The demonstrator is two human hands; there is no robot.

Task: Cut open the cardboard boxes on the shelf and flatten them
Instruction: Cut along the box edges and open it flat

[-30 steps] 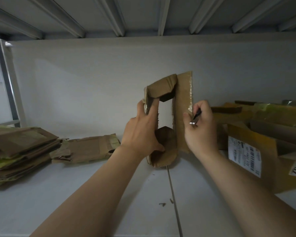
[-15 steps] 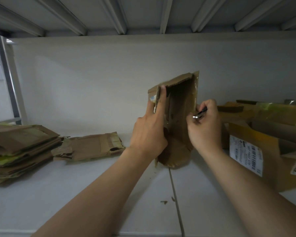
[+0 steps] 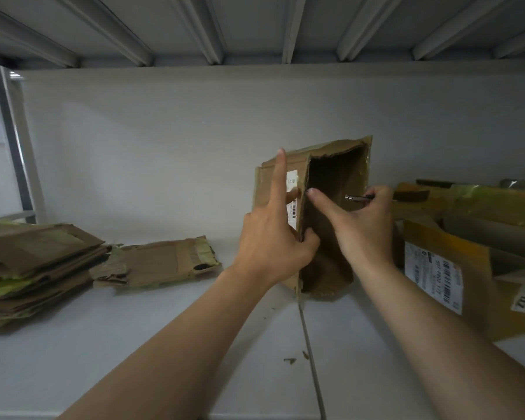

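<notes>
**Storeroom: bay of metal racking**

Pale grey steel shelf (image 3: 103,344), seamed down the middle. Ribbed underside of the shelf above (image 3: 288,25), close overhead. Grey upright post (image 3: 15,147) at left; plain back panel (image 3: 164,147). Stack of flattened cardboard (image 3: 28,262) at left. Opened cardboard boxes (image 3: 479,268) at right, one bearing a barcode shipping label (image 3: 431,277). Loose cardboard scraps (image 3: 290,360).

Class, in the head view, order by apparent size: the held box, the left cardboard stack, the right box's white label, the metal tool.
1. The held box and cardboard stack: alike; the stack is cropped.
2. The white label.
3. The metal tool.
</notes>
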